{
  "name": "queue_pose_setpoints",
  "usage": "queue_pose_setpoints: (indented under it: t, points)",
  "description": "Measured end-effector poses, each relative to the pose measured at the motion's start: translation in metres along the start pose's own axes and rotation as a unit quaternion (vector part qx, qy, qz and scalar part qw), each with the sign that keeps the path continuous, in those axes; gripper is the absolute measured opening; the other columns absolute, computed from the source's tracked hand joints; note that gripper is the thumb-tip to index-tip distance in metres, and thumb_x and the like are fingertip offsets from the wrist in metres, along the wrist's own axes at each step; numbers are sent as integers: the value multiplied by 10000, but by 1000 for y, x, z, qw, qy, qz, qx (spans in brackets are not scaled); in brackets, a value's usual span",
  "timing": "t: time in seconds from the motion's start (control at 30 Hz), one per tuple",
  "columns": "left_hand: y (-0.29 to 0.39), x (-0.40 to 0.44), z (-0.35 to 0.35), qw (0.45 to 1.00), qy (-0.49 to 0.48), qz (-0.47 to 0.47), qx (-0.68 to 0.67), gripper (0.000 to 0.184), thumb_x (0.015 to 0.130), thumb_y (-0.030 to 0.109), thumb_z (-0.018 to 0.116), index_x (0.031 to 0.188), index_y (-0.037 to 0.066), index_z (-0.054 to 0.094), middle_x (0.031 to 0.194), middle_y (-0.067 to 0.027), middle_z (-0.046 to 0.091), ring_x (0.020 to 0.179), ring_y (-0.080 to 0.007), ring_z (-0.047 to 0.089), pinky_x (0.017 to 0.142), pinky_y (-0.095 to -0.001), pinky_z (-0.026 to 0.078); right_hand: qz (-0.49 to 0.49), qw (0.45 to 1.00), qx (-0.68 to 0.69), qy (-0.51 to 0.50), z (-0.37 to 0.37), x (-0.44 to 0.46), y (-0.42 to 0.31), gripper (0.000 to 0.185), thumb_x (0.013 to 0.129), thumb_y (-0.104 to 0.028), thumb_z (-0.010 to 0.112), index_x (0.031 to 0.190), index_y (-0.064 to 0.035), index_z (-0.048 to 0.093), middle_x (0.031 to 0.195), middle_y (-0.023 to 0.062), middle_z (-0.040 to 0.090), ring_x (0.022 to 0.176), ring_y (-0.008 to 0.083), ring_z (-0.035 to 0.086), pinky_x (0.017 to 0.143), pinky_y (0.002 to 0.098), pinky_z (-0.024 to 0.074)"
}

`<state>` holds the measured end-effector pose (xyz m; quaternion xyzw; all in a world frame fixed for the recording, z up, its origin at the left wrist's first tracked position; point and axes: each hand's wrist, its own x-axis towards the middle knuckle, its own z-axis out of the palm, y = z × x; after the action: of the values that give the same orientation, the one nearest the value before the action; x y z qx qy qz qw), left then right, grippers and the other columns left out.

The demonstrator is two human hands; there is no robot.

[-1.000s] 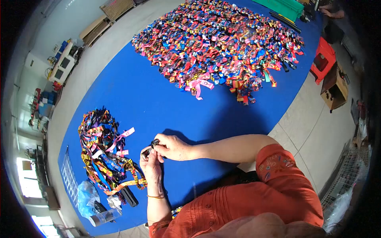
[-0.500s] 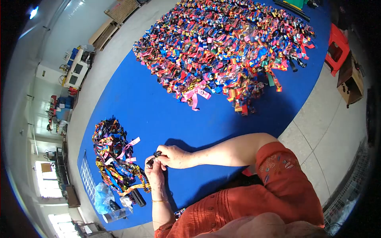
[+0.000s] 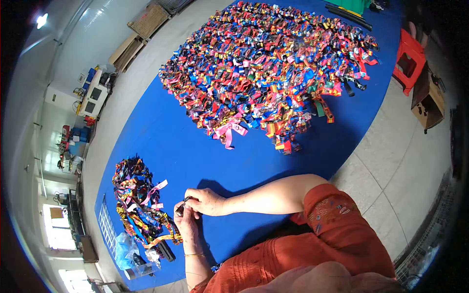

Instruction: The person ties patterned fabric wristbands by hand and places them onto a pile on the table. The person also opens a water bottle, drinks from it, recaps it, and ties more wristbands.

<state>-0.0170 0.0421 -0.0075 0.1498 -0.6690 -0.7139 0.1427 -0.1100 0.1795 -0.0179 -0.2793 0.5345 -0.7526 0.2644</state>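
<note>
My left hand (image 3: 186, 223) and my right hand (image 3: 207, 201) meet above the blue table cover, close to the table's near edge. Pinched between the fingers of both is a small black strap piece (image 3: 180, 210), mostly covered by fingertips, so its exact shape is hidden. Just left of my hands lies a tangled bundle of patterned ribbon straps (image 3: 137, 195), in yellow, pink, blue and black. A yellow strap end from this bundle reaches close to my left wrist.
A wide heap of colourful looped straps (image 3: 264, 63) covers the far part of the blue table (image 3: 161, 132). A white wire grid (image 3: 107, 224), a blue plastic bag (image 3: 126, 251) and a clear roll (image 3: 141, 270) sit at the left edge. A red stool (image 3: 409, 61) and cardboard box (image 3: 428, 100) stand right.
The whole view has shifted slightly as my head moved. Both hands stay together on the black strap piece, with the fingers slightly repositioned around it.
</note>
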Motion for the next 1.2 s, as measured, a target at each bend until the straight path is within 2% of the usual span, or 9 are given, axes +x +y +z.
queue_pose_setpoints:
  t: [0.6, 0.9, 1.1, 1.2]
  points:
    - [0, 4, -5, 1000, -19, -8, 12, 121, 990, 95, 603, 1070, 6, 587, 754, -61, 634, 570, -96, 515, 539, -224, 405, 13, 1000, 3, 6, 1, 1, -1, 114, 989, -124, 492, 946, -19, 503, 646, 109, 665, 600, 207, 691, 583, 365, 524]
    - [-3, 3, -5, 1000, 1, -13, 11, 106, 986, 108, 621, 1037, 17, 604, 738, -43, 627, 565, -70, 489, 527, -200, 366, -9, 1000, -12, 13, 3, 2, 10, 101, 985, -113, 525, 939, -23, 521, 701, 89, 629, 655, 155, 651, 586, 345, 519]
    - [-3, 3, -4, 1000, 3, -19, -19, 124, 979, 124, 642, 1038, 18, 613, 729, -32, 620, 565, -60, 477, 518, -195, 345, -6, 1000, -4, 21, 4, 2, 8, 93, 983, -99, 521, 929, -23, 518, 681, 82, 620, 629, 156, 636, 574, 340, 512]
    - [0, 3, -4, 1000, 2, -19, 9, 131, 979, 133, 647, 1039, 19, 622, 718, -27, 612, 567, -56, 471, 513, -185, 332, -21, 1000, 4, 21, 4, 3, 9, 90, 981, -95, 521, 928, -23, 515, 673, 79, 614, 625, 153, 631, 563, 341, 509]
